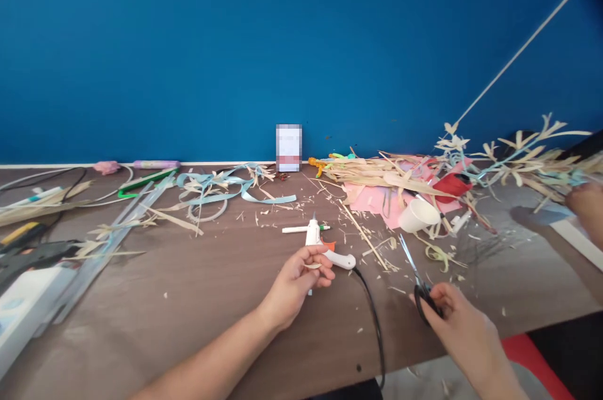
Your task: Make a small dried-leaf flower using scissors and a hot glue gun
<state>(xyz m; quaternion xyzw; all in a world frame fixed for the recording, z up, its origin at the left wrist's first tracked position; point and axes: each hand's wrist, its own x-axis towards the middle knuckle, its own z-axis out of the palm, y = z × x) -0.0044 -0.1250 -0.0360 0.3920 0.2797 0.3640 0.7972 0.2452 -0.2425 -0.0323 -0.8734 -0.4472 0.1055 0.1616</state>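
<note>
My left hand (299, 277) pinches a small pale strip of dried leaf between thumb and fingers, just in front of a white hot glue gun (325, 246) lying on the brown table (198, 299). The gun's black cord (372, 318) runs back off the front edge. My right hand (455, 318) grips the black handles of a pair of scissors (417, 277), blades pointing away toward a tipped white paper cup (418, 216).
Dried leaf strips (391, 174) and pink paper (372, 199) are piled at the back right, blue ribbon curls (226, 189) at the back middle. A long ruler (103, 249), tools and a white box (23, 309) lie left. Another person's hand (586, 205) holds a leafy garland at the right edge.
</note>
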